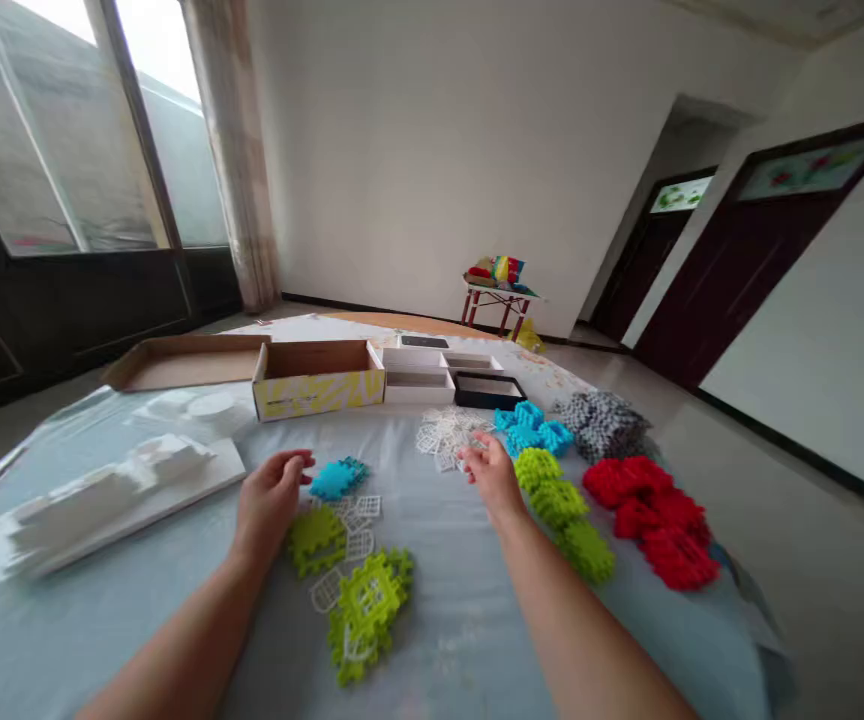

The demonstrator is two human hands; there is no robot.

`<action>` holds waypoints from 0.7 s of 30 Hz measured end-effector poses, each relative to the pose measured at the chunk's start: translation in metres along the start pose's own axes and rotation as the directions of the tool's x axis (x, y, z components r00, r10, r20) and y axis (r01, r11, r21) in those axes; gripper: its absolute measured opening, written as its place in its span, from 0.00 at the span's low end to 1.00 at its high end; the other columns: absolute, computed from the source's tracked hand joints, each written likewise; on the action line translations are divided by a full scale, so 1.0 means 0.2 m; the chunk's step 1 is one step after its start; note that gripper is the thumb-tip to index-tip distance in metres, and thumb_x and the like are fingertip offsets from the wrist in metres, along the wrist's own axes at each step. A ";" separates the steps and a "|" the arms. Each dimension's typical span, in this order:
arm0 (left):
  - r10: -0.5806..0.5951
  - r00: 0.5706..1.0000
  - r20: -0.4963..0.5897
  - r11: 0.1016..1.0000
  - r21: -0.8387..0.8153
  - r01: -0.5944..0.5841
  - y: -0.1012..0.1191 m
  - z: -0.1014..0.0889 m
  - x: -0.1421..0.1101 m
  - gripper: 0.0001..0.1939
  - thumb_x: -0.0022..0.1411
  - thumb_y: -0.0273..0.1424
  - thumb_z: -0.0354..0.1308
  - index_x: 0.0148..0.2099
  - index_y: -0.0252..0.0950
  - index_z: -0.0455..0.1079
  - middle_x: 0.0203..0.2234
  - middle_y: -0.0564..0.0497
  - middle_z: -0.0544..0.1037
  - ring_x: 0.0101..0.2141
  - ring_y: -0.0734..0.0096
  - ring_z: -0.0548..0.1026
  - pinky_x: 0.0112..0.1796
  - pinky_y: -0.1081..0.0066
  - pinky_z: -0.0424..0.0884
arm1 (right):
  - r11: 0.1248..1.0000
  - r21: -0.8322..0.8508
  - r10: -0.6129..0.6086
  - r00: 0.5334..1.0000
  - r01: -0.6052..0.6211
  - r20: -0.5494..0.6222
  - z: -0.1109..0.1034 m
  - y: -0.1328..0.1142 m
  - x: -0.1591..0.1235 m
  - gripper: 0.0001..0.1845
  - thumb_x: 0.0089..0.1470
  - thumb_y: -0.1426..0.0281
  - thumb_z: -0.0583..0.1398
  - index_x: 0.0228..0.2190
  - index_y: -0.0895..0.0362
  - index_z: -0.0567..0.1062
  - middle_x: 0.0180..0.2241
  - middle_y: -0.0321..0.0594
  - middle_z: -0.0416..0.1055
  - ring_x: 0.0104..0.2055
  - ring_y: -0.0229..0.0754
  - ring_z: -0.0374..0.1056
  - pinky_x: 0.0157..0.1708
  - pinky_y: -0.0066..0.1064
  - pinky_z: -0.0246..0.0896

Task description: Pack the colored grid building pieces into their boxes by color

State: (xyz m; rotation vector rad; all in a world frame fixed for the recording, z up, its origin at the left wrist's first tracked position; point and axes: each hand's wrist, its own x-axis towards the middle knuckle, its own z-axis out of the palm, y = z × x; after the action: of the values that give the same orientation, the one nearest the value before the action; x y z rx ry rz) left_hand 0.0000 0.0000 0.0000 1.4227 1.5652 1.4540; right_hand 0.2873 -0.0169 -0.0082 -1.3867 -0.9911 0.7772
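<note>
On the left, my left hand is half curled, its thumb and forefinger slightly apart; I see nothing between them. Just right of its fingertips lie blue notched plastic panels. My right hand is at the near right edge of a pile of white lattice pieces. Its fingers are bent and somewhat apart, with no held piece visible. Between my forearms are green notched panels, more green panels with a white lattice piece on them, and several loose white window-like pieces.
Blue, green, red and grey piles of panels line the right side. At the back stand a cardboard box, its lid, white trays and a black-rimmed tray. White foam packing lies left.
</note>
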 end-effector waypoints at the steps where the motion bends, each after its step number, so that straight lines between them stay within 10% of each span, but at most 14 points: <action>1: 0.000 1.000 -0.001 1.000 -0.001 0.000 0.00 0.00 0.00 0.16 0.51 0.40 0.49 0.34 0.34 0.70 0.26 0.49 0.77 0.23 0.68 0.74 0.28 0.71 0.68 | 0.999 -0.035 -0.027 0.998 0.029 0.055 0.02 -0.01 -0.02 0.23 0.43 0.64 0.58 0.42 0.61 0.66 0.26 0.36 0.71 0.22 0.34 0.62 0.19 0.24 0.56; 11: -0.005 1.000 -0.014 1.000 -0.007 0.005 0.01 0.01 -0.01 0.15 0.50 0.39 0.50 0.33 0.34 0.70 0.26 0.50 0.77 0.23 0.69 0.73 0.28 0.71 0.69 | 0.836 -0.269 -0.290 0.801 0.478 0.523 0.22 -0.06 -0.23 0.12 0.48 0.67 0.59 0.36 0.58 0.75 0.34 0.41 0.71 0.31 0.36 0.65 0.33 0.28 0.62; 21: -0.011 1.000 -0.015 0.999 -0.030 0.010 -0.02 0.03 -0.01 0.16 0.50 0.40 0.49 0.34 0.34 0.70 0.25 0.49 0.77 0.22 0.68 0.73 0.27 0.70 0.69 | 0.659 -0.356 -0.316 0.673 0.663 0.669 0.32 -0.06 -0.26 0.10 0.47 0.66 0.62 0.35 0.55 0.77 0.34 0.41 0.70 0.41 0.41 0.63 0.44 0.32 0.57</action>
State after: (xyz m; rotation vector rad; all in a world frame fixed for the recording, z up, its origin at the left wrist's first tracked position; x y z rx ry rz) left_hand 0.0045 0.0015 -0.0051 1.3873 1.5514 1.4798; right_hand 0.2055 -0.0380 -0.0060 -1.2612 -2.1414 0.4369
